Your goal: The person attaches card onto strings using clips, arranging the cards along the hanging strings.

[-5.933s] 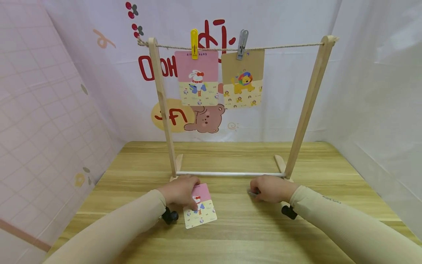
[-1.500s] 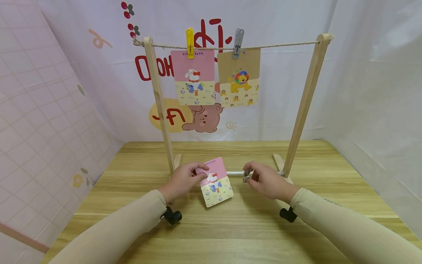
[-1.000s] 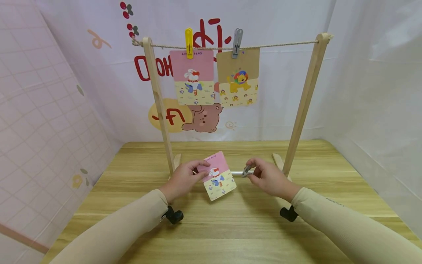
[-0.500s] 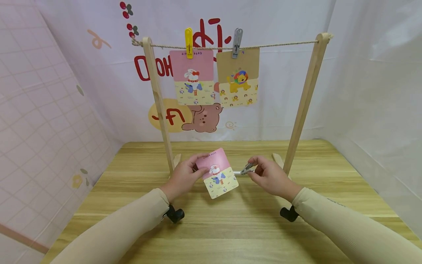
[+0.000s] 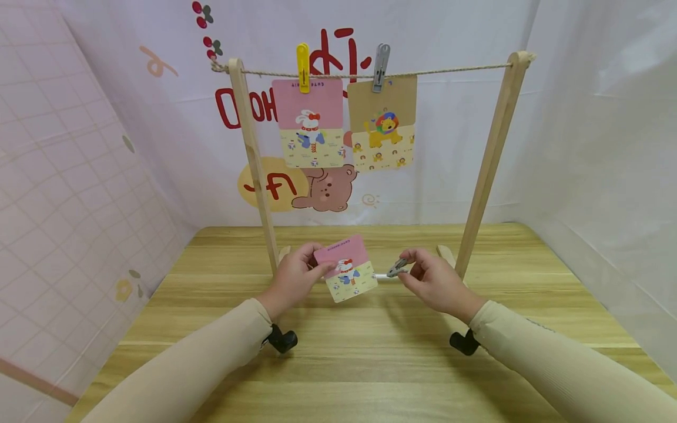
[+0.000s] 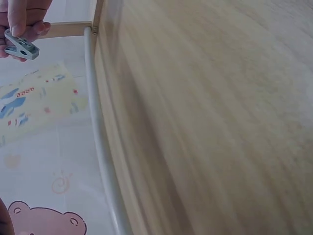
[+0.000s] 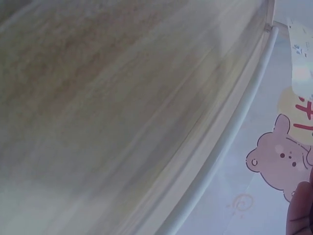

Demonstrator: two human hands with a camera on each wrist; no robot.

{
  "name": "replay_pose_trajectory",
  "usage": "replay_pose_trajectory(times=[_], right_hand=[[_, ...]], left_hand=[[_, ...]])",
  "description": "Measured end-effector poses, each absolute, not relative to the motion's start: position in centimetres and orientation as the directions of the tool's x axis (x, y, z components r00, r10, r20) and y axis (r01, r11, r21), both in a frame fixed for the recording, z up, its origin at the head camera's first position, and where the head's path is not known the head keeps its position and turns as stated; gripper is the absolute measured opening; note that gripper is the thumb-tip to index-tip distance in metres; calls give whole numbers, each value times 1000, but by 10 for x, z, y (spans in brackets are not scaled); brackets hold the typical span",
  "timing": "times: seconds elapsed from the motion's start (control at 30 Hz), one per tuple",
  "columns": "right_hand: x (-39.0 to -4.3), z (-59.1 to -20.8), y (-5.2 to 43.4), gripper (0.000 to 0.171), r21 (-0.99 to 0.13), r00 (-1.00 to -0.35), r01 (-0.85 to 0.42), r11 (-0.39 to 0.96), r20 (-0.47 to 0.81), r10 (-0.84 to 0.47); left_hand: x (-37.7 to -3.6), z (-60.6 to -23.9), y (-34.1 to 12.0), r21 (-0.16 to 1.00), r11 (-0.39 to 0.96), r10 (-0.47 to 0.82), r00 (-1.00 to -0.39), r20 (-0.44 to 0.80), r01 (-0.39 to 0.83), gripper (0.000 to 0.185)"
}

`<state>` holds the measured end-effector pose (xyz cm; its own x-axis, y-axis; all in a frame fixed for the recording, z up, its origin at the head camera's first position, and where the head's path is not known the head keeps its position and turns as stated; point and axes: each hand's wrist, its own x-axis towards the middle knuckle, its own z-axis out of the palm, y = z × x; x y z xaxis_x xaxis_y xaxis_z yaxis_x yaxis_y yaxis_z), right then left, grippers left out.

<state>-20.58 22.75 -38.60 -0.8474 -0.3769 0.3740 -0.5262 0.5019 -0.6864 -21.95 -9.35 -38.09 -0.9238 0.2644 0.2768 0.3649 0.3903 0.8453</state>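
Observation:
My left hand (image 5: 293,273) pinches a pink and cream card (image 5: 348,269) with a rabbit on it by its left edge, holding it tilted above the table. To the right of the card, my right hand (image 5: 436,282) grips a grey clothespin (image 5: 396,268) between thumb and fingers, its nose pointing at the card but apart from it. The left wrist view shows that clothespin (image 6: 22,45) in the fingers and the card's cream part (image 6: 41,100). Only a fingertip of the right hand (image 7: 301,210) enters the right wrist view.
A wooden rack (image 5: 489,167) with a twine line (image 5: 449,71) stands ahead. A yellow clothespin (image 5: 303,69) holds a pink rabbit card (image 5: 309,123) there; a grey one (image 5: 381,67) holds a brown lion card (image 5: 383,123). A white rod (image 6: 100,132) joins the rack's feet above the wooden table (image 5: 359,364).
The card was first on the table under my left hand; it has been lifted, moved rightward and tilted back. My right hand has raised the clothespin from the table and turned it toward the card.

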Motion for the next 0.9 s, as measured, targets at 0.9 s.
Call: replay_pose_trajectory(times=[0.9], right_hand=[[-207, -350, 237, 27, -621, -783, -611, 491, 567, -256]], left_hand=[[-229, -352, -77, 745, 433, 265, -861, 434, 508, 15]])
